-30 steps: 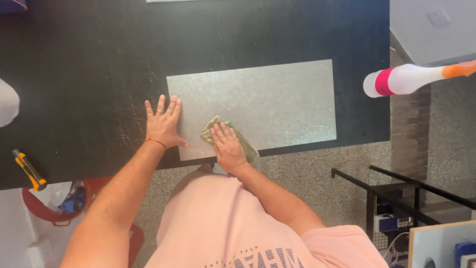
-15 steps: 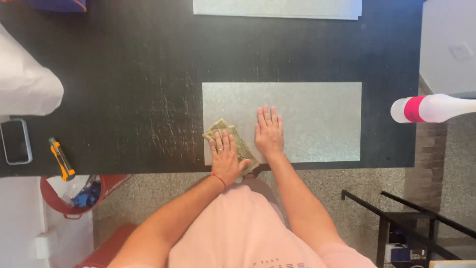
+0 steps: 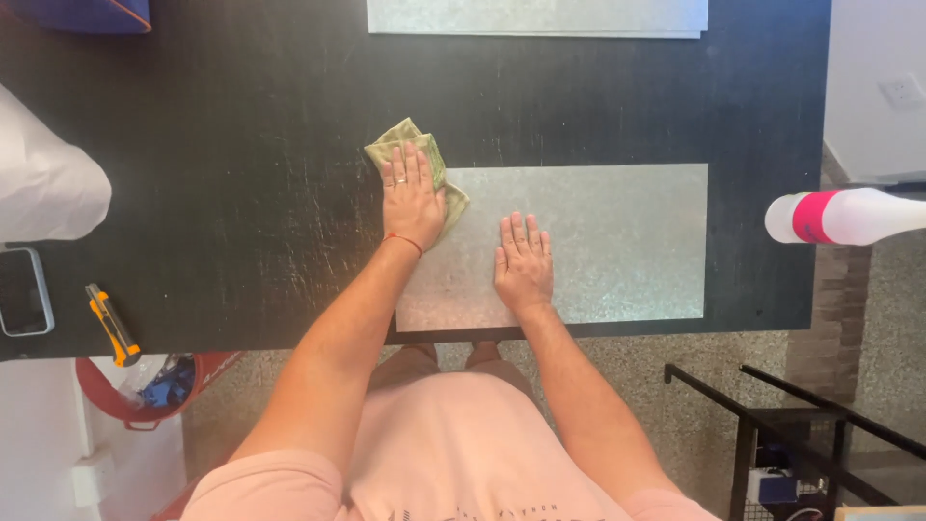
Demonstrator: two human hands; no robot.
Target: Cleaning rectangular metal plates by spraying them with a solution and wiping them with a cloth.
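A grey metal sheet [image 3: 608, 241] lies flat on the black table [image 3: 212, 154], near its front edge. My left hand [image 3: 413, 198] presses a folded green cloth [image 3: 400, 140] down at the sheet's far left corner, fingers together on top of it. The cloth lies partly on the sheet and partly on the table. My right hand [image 3: 524, 262] rests palm down on the sheet's near left part, fingers slightly spread, holding nothing.
A second metal sheet [image 3: 535, 16] lies at the table's far edge. A white spray bottle [image 3: 839, 215] with a pink band sticks out at the right. At the left are a yellow utility knife [image 3: 113, 325], a phone [image 3: 23, 291], a white bundle [image 3: 43, 183]. A red bucket [image 3: 135, 400] stands below.
The cloth passed from my right hand to my left. My left hand has pushed it from the sheet's near edge up to the far left corner. My right hand now lies flat on the sheet.
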